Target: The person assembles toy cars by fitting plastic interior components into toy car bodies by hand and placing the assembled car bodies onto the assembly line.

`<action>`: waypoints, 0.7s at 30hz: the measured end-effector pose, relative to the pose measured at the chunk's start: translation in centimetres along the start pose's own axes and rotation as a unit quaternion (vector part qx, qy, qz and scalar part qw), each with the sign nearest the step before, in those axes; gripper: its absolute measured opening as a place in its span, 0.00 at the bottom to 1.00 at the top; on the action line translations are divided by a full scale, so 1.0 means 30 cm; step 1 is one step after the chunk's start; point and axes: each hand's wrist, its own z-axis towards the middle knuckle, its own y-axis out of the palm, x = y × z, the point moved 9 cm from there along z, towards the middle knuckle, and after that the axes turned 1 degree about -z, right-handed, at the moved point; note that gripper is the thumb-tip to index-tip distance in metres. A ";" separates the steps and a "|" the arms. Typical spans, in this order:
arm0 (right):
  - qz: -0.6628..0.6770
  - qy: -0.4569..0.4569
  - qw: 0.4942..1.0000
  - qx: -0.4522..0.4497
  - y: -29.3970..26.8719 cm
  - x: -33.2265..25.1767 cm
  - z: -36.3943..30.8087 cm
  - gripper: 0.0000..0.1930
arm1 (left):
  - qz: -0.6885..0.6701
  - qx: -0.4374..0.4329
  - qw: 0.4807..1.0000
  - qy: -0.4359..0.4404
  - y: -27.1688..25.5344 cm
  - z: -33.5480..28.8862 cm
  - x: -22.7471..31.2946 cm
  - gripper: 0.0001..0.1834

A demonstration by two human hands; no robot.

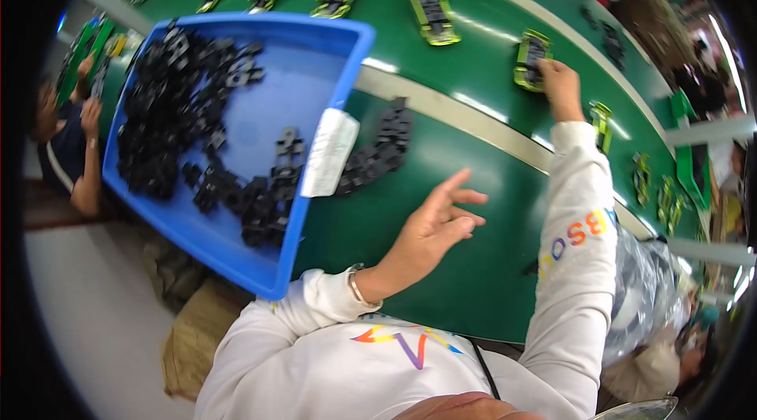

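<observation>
At the far right, my right hand (pixel 561 90) pinches the near side of a toy car chassis (pixel 531 57), yellow-green round the rim with a dark middle, on the green belt. My left hand (pixel 430 235) hovers over the near green tabletop (pixel 449 286), its fingers spread and nothing in them. Left of it, a curved row of black plastic parts (pixel 382 148) lies on the table beside the blue bin (pixel 349 57). Many more loose black parts (pixel 169 104) are heaped in the bin, mostly toward its left side.
More yellow-green chassis, such as one upper-middle chassis (pixel 431 13), stand spaced along the belt. A pale rail (pixel 473 116) divides belt from tabletop. A white paper label (pixel 330 153) hangs on the bin's right wall. Another person (pixel 71 144) sits at far left; clear plastic wrapping (pixel 643 278) is at right.
</observation>
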 end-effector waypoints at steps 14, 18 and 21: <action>0.101 -0.372 0.866 -0.319 0.481 -1.145 -0.789 0.26 | 0.067 -0.193 0.956 0.212 0.098 -0.298 0.307 0.20; 0.088 -0.289 0.854 -0.424 0.738 -1.240 -0.814 0.31 | 0.275 -0.129 0.875 0.378 -0.096 -0.540 0.669 0.15; 0.093 -0.182 0.864 -0.460 0.867 -1.224 -0.747 0.37 | 0.489 0.170 0.771 0.370 -0.455 -0.662 0.960 0.17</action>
